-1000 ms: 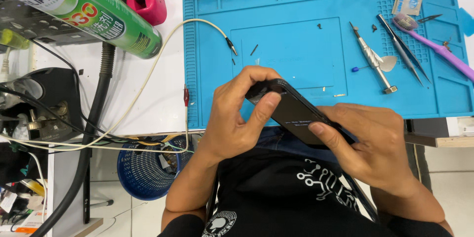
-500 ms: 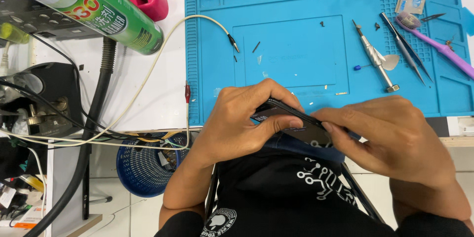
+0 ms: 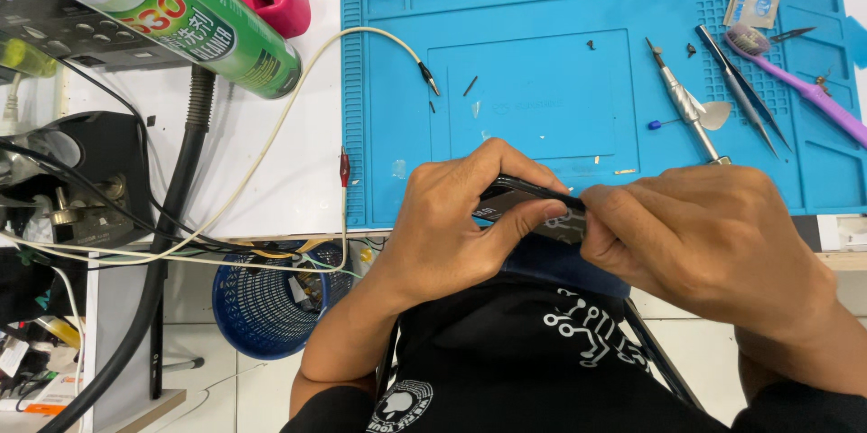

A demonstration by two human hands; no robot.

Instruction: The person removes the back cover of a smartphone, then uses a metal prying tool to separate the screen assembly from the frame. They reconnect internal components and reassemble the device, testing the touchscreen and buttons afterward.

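Head view: our left hand [image 3: 452,234] and right hand [image 3: 713,252] both grip a black smartphone [image 3: 528,203], probably prying its edge; next we need steady, even pressure.

White workbench [image 3: 271,171] under blue mat [image 3: 379,81]; pale tiled floor [image 3: 208,397] below.

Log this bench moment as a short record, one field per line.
Left hand: grips a black phone by its near end
Right hand: fingers pinch the phone's other end
Phone position: held edge-up over the near rim of the blue work mat
On mat: screwdriver, tweezers, purple brush
Off mat: green spray can, blue basket below bench
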